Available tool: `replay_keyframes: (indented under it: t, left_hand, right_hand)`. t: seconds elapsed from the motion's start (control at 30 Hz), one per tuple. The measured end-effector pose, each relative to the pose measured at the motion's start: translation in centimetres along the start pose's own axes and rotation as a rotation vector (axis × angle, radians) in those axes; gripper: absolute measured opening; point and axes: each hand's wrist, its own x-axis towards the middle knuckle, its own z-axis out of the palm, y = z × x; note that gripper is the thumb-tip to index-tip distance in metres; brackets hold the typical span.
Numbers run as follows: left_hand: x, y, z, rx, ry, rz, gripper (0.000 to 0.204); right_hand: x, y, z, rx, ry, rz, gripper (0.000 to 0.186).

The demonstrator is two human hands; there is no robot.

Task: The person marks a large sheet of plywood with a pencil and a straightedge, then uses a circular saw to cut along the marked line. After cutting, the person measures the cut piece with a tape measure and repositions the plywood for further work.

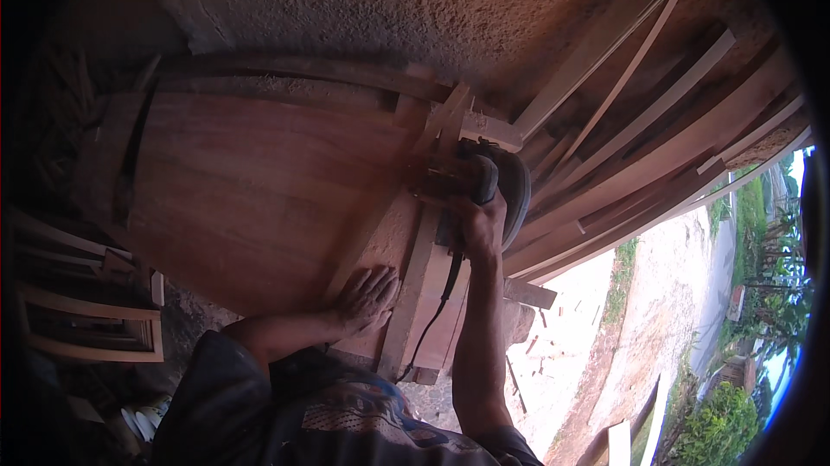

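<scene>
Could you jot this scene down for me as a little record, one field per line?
Left hand: open, palm down on dusty wood near the edge of a wide wooden panel
Right hand: closed around a corded power tool, exact type unclear
Cord: black, trailing from the tool toward the person
Lower left: wooden frame
Far side: rough wall
Right: long planks, sunlit ground

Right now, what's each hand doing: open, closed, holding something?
Left hand: open, resting on brown, sawdust-dusted wood.
Right hand: closed around the handle of a black corded power tool.
</scene>
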Motion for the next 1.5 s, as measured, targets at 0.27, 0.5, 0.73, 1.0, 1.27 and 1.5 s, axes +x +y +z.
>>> replay_keyframes:
  t: [0.27,0.5,0.73,1.0,1.27,1.5]
  left_hand:
    - [0.0,0.1,-0.1,-0.029,-0.028,-0.013,0.077]
    - [0.0,0.0,0.1,-0.025,-0.020,-0.006,0.077]
    - [-0.1,-0.1,0.2,-0.001,-0.023,0.005,0.077]
    - [-0.1,0.0,1.0,0.055,-0.020,-0.003,0.078]
    - [-0.2,0.1,1.1,0.048,-0.029,-0.017,0.077]
    - [-0.3,0.0,1.1,0.013,-0.006,-0.003,0.074]
  right_hand:
    - [0.5,-1.9,0.3,0.084,-0.023,-0.018,0.045]
    - [1.6,-1.7,0.2,0.068,-0.037,-0.002,0.046]
    - [2.9,-0.9,0.1,0.126,-0.036,-0.007,0.047]
    - [4.8,-0.6,0.0,0.041,-0.032,-0.022,0.048]
    - [6.6,-0.7,0.0,0.023,-0.037,0.003,0.049]
    - [7.1,-0.7,0.0,0.040,-0.036,0.033,0.046]
